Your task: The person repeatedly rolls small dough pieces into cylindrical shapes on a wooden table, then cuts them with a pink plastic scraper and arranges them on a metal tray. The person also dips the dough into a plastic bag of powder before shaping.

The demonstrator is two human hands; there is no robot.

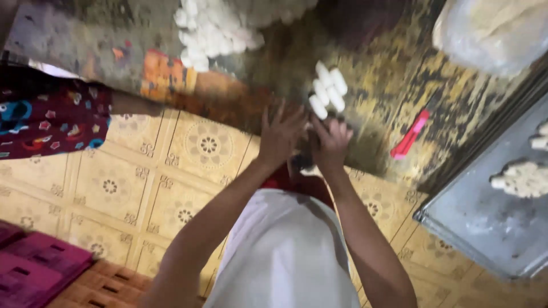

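White dough sticks [327, 89], short and rounded, lie in a small cluster just beyond my fingertips on the worn, mottled brown-and-yellow worktop [394, 74]. My left hand [279, 137] is spread, fingers apart, resting on the worktop's near edge; my right hand [330, 142] sits just beside it with fingers drawn together, and I cannot tell whether it grips a piece, since the view is blurred there. Well beyond the left fingers is a bigger heap of white dough pieces [214, 28]. Out to the right of my right fingers lies a flat red scraper [410, 134], tilted on the worktop. Further right, a grey metal tray [485, 222] carries a few shaped dough pieces [522, 178], and above it a clear bag of pale dough [496, 31] bulges. Below my wrists the floor [142, 188] shows yellow patterned tiles; a magenta crate [34, 268] sits at the far lower left.
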